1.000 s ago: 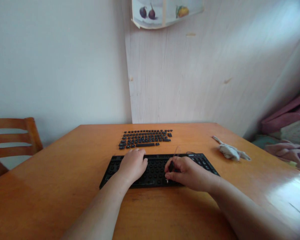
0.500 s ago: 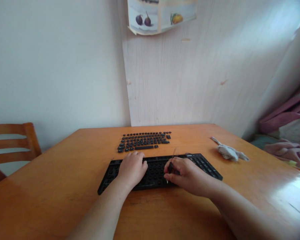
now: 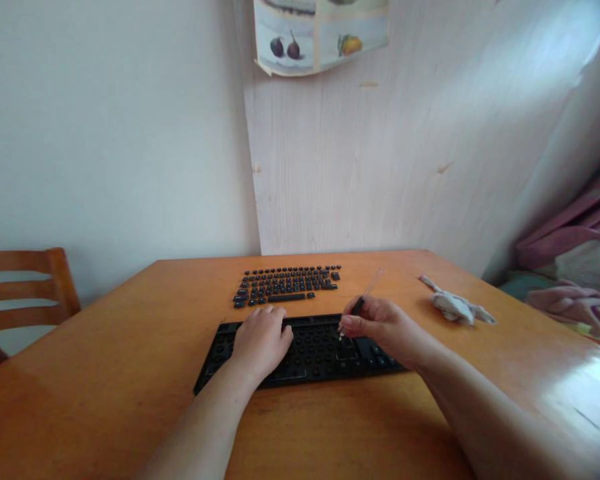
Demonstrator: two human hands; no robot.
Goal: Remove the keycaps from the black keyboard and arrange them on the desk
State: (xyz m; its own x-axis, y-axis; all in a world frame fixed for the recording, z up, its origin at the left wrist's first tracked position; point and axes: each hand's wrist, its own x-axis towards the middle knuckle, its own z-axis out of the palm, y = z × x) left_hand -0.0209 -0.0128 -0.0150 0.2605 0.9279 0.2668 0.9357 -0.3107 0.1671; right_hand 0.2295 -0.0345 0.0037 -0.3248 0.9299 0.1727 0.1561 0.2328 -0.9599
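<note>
A black keyboard (image 3: 310, 373) lies on the table, its left and middle parts bare of keycaps. My left hand (image 3: 263, 337) rests palm down on its left half, fingers together near the far edge and thumb apart. In my right hand (image 3: 380, 327), closed in a pinch, is a slim pen-like tool (image 3: 359, 306) with a black grip and a clear rear end. Its pale tip points down at the bare key area right of the middle. The right hand and wrist hide much of the number pad. Beyond the keyboard, loose black keycaps (image 3: 287, 298) lie in rows.
A crumpled whitish cloth (image 3: 457, 307) lies on the right of the wooden table (image 3: 130, 320). A wooden chair (image 3: 20, 287) stands at the left. Behind the table is a wall with a fruit picture (image 3: 325, 47). Pinkish fabric (image 3: 565, 300) is piled at the far right.
My right hand has lifted and shifted slightly right with the tool, which now leans more to the right. The left hand stays on the keyboard. The view has tilted slightly.
</note>
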